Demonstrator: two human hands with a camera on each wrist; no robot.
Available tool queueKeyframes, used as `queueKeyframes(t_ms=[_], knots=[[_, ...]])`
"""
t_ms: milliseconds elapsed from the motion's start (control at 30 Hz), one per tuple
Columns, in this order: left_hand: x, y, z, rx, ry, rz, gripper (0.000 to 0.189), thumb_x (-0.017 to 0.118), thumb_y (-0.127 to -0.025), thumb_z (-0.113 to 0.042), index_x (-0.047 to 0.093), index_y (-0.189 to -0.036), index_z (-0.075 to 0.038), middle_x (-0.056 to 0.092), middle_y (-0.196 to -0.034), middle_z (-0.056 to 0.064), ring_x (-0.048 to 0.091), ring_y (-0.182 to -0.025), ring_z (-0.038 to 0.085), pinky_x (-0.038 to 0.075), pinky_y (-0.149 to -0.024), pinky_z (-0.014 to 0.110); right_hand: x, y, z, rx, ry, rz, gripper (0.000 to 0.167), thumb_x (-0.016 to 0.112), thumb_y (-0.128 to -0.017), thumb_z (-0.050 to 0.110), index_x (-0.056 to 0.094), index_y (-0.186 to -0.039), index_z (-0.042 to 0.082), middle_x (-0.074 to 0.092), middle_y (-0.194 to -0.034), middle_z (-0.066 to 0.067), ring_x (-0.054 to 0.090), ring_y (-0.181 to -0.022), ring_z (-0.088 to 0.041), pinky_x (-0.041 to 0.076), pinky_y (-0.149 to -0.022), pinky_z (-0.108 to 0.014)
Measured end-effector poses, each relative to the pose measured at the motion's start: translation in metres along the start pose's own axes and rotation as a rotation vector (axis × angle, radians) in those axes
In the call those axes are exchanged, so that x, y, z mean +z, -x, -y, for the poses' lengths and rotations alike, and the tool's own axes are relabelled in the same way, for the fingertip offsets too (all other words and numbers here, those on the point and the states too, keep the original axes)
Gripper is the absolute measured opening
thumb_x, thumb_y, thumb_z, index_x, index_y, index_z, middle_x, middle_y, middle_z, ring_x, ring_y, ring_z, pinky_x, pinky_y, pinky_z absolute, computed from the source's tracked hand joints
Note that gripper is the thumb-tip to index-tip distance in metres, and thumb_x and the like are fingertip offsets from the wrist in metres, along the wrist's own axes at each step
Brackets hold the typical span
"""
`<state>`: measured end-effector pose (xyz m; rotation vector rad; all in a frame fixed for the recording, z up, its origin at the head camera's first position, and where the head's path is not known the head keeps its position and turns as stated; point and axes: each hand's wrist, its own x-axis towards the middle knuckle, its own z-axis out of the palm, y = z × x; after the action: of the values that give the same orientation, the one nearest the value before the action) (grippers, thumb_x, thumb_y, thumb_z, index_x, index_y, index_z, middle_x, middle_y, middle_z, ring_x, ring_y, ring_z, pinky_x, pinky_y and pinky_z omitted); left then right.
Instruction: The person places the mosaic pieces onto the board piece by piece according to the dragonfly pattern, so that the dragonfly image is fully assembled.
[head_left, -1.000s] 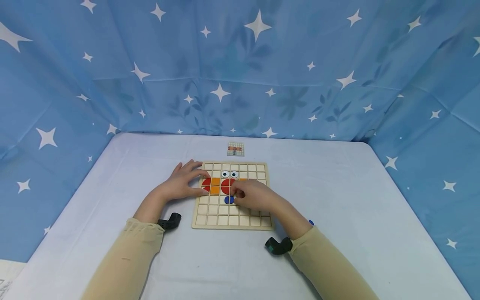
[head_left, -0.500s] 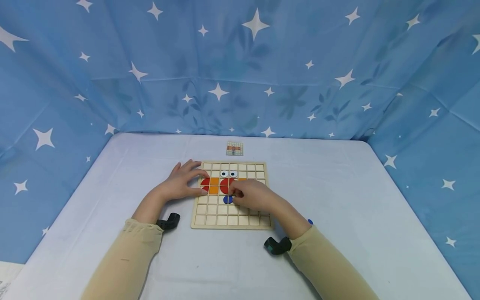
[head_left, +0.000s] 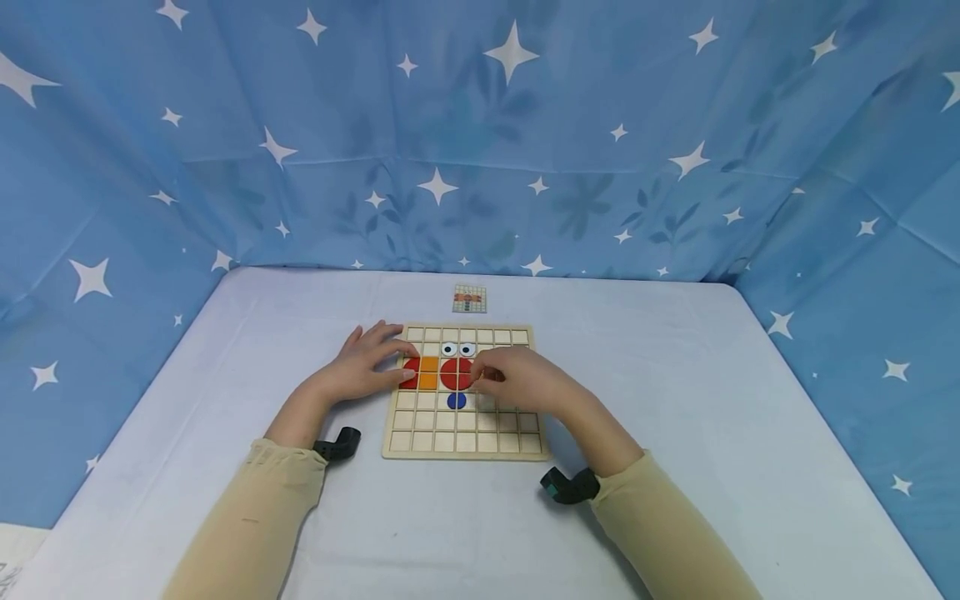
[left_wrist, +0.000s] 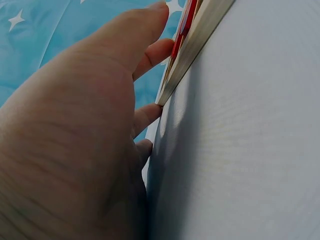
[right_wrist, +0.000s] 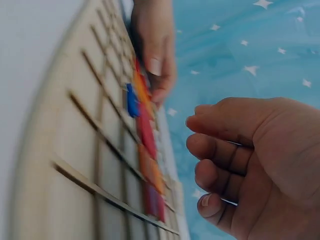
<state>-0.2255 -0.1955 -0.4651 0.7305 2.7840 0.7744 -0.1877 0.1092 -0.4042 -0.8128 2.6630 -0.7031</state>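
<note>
A wooden grid board [head_left: 465, 458] lies on the table with coloured pieces set in its squares. My left hand [head_left: 362, 367] rests at the board's left edge, thumb and index finger over a red piece [head_left: 409, 379]; in the left wrist view its fingers [left_wrist: 149, 117] touch the board's side. My right hand [head_left: 525, 379] hovers over the board's right half, fingers loosely curled. In the right wrist view nothing shows between those fingertips [right_wrist: 206, 172]. A blue disc [head_left: 457, 401] sits just below the red circle [head_left: 453, 375]. Pieces on the right are partly hidden by the right hand.
Two eye pieces [head_left: 458, 349] sit above the red circle, and orange squares [head_left: 428, 372] to its left. A small picture card [head_left: 469, 298] lies behind the board. A blue star-patterned curtain [head_left: 480, 167] stands along the table's back and sides.
My right hand has lifted away from the blue disc and shifted slightly right. The left thumb has slid a little up the red piece. A blue piece beside the right wrist is now hidden.
</note>
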Motion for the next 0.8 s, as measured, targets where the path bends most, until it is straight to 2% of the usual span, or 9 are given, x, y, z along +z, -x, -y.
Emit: queueKeyframes(t_ms=[200, 367, 633, 800], knots=[[0.000, 0.000, -0.001, -0.012, -0.007, 0.006, 0.034, 0.065, -0.090, -0.054, 0.062, -0.121, -0.039, 0.031, -0.160, 0.010, 0.009, -0.153, 0.039, -0.005, -0.122, 0.060, -0.029, 0.024, -0.015, 0.038, -0.027, -0.034, 0.014, 0.060, -0.099, 0.025, 0.069, -0.108, 0.019, 0.065, -0.089, 0.009, 0.056, -0.079, -0.014, 0.049, -0.072, -0.030], [0.000, 0.000, -0.002, -0.015, -0.016, 0.006, 0.035, 0.065, -0.091, -0.053, 0.062, -0.122, -0.038, 0.031, -0.160, 0.010, 0.009, -0.153, 0.039, -0.004, -0.122, 0.061, -0.044, 0.053, -0.037, 0.068, -0.029, -0.053, 0.014, 0.061, -0.099, 0.025, 0.069, -0.107, 0.017, 0.065, -0.089, 0.006, 0.056, -0.078, -0.014, 0.050, -0.069, -0.030], [-0.001, 0.000, -0.003, -0.018, -0.016, 0.009, 0.034, 0.065, -0.091, -0.052, 0.062, -0.122, -0.038, 0.031, -0.160, 0.010, 0.010, -0.153, 0.039, -0.004, -0.122, 0.061, -0.044, 0.101, -0.079, 0.110, -0.054, -0.088, 0.010, 0.063, -0.098, 0.025, 0.069, -0.103, 0.019, 0.066, -0.089, 0.007, 0.057, -0.079, -0.012, 0.051, -0.069, -0.027], [0.000, 0.000, -0.002, -0.015, -0.015, 0.008, 0.034, 0.065, -0.091, -0.052, 0.062, -0.122, -0.038, 0.031, -0.160, 0.010, 0.009, -0.153, 0.039, -0.004, -0.122, 0.061, -0.036, 0.119, -0.098, 0.107, -0.097, -0.065, 0.008, 0.065, -0.097, 0.024, 0.069, -0.102, 0.020, 0.066, -0.091, 0.007, 0.057, -0.080, -0.010, 0.051, -0.070, -0.023]])
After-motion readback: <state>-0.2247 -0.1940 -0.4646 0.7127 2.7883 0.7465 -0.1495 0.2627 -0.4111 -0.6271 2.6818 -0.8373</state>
